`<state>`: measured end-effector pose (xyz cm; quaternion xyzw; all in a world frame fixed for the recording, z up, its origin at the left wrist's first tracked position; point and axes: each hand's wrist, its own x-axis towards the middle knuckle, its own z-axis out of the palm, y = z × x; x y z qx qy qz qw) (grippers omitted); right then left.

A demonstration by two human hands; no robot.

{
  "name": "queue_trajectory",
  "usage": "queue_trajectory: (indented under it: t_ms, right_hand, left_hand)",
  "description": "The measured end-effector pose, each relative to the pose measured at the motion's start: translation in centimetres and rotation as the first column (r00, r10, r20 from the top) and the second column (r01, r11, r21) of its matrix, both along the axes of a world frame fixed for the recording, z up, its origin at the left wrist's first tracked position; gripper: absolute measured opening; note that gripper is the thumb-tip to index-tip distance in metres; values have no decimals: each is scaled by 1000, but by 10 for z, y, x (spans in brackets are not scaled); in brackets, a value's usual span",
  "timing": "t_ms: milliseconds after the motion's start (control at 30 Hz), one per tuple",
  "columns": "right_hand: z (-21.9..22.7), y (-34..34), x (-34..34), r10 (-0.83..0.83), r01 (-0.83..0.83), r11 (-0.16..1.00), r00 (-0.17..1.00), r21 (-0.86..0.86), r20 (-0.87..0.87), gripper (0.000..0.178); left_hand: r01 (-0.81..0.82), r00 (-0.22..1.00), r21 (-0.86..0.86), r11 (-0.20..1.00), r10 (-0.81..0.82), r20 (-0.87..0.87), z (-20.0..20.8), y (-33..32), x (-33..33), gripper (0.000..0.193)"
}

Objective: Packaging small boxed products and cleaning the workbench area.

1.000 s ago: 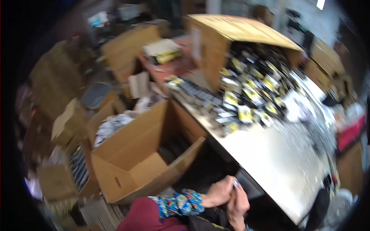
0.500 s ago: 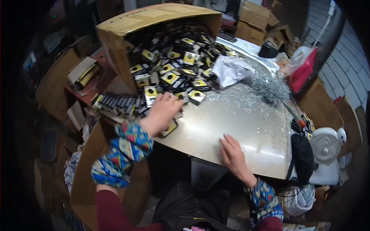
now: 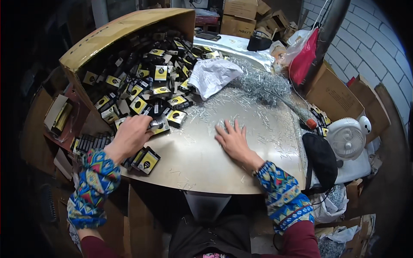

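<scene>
My left hand (image 3: 130, 136) is at the front edge of a heap of small black-and-yellow boxes (image 3: 138, 104). Its fingers are closed on one small box (image 3: 160, 124), partly covered by the fingertips. Just below that hand, a few more boxes (image 3: 148, 160) stand together near the table's front edge. My right hand (image 3: 234, 141) lies with fingers spread on the metal tabletop (image 3: 202, 155), holding nothing. Bits of thin silvery wire (image 3: 262, 114) are scattered around its fingertips. The heap spills out of a large cardboard carton (image 3: 129, 26) tipped on its side.
A crumpled white bag (image 3: 214, 76) sits beside a mound of silvery wire pieces (image 3: 258, 81). A rod with an orange end (image 3: 310, 124), a black cloth item (image 3: 320, 159) and a white fan (image 3: 346, 138) line the right side. A row of boxes (image 3: 92, 142) stands at the left.
The view has swung right. My right hand has moved forward from the table's near edge, its fingers now spread. My left hand has closed on a small box at the heap's front.
</scene>
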<state>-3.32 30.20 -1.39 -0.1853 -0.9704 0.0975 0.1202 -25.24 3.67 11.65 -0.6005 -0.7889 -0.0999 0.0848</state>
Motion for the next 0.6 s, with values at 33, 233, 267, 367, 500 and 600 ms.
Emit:
queue_trajectory:
  t_ms: [33,233,267,367,500,600]
  right_hand:
    - [10,-16,16,17,-17,1000,1000,-15,-3,40]
    - [8,15,84,-133,124,991,973,-60,-189,34]
    - [7,24,89,-251,264,964,949,43,-190,33]
    - [-5,24,100,-230,208,963,966,-170,-121,37]
    - [12,14,111,-281,106,861,914,-498,-292,49]
    - [-5,27,99,-206,182,977,944,-115,-259,47]
  left_hand:
    - [-23,994,123,992,9,110,2,-12,14,30]
    - [-493,307,300,817,-159,938,-33,-55,98,25]
    - [-585,75,282,760,-296,952,-40,-54,115,27]
    - [-630,-273,122,766,-367,889,-71,-68,146,35]
    - [-612,-345,-41,790,-219,913,-124,-126,175,31]
    - [-505,-505,-257,824,-41,862,-167,-137,193,36]
